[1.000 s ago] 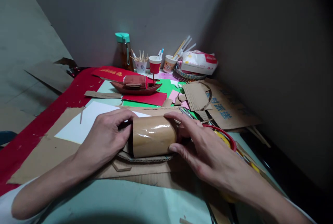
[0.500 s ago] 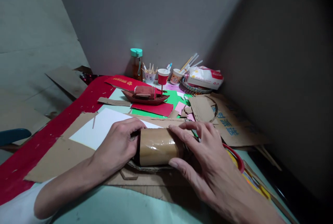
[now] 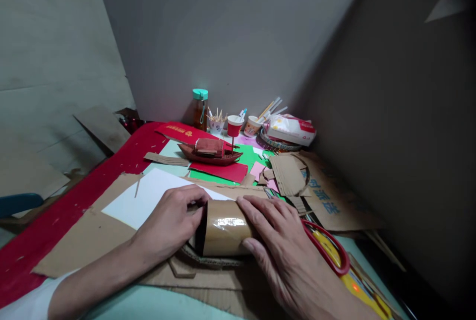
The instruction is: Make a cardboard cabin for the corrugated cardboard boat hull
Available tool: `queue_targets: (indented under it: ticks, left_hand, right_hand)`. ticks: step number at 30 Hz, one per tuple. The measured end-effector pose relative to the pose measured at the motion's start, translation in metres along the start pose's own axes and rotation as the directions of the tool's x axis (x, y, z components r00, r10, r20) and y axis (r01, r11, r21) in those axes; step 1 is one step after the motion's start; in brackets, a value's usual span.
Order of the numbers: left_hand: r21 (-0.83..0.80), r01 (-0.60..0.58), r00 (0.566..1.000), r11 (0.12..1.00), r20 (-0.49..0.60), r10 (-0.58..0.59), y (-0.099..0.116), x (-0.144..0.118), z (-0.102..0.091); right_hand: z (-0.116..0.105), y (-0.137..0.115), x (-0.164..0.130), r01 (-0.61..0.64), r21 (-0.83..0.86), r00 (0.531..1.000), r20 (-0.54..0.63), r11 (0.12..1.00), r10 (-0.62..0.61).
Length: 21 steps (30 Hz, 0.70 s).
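A curved piece of brown cardboard (image 3: 225, 235) with a shiny taped surface arches over a small cardboard boat hull (image 3: 210, 260), whose corrugated edge shows beneath it. My left hand (image 3: 176, 216) is closed at the left end, thumb and fingers pinching near the arch's open side; their tips are partly hidden. Across the right end of the arch lies my right hand (image 3: 278, 240), fingers over the top and thumb against the near side. Beyond them stands a reddish-brown model boat (image 3: 210, 156) with a cabin and a short mast.
Red-handled scissors (image 3: 344, 258) and a yellow tool (image 3: 359, 290) lie right of my right hand. White paper (image 3: 148, 198) covers part of a cardboard sheet (image 3: 85, 228). Paper cups (image 3: 235, 126), a bottle (image 3: 200, 111) and a tissue pack (image 3: 292, 129) stand at the back.
The view has tilted up, so the table things appear lower. My right hand has shifted slightly left over the arch, with its fingers lying flatter. More of the scissors shows.
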<state>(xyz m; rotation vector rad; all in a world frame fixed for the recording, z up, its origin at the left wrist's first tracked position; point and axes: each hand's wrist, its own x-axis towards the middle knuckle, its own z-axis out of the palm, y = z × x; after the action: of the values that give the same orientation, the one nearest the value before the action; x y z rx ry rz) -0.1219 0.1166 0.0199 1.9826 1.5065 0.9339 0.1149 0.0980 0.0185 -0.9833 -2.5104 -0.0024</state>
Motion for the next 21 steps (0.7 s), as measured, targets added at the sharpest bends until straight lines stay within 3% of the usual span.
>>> queue_targets:
  ticks: [10, 17, 21]
  left_hand:
    - [-0.046, 0.004, 0.996, 0.999, -0.084, -0.008, 0.0024, -0.0033, 0.0016]
    - [-0.03, 0.001, 0.995, 1.0, -0.104, -0.004, 0.0052, -0.0049, 0.0025]
    - [-0.025, -0.003, 0.995, 1.0, -0.102, 0.0, 0.005, -0.0047, 0.0014]
  right_hand:
    - [0.009, 0.0061, 0.0, 0.018, -0.065, 0.995, -0.097, 0.998, -0.025]
    - [0.0081, 0.0081, -0.0013, 0.0, -0.094, 0.996, -0.088, 0.996, -0.008]
    - [0.0066, 0.0055, -0.0025, -0.03, -0.028, 0.997, -0.078, 0.999, 0.027]
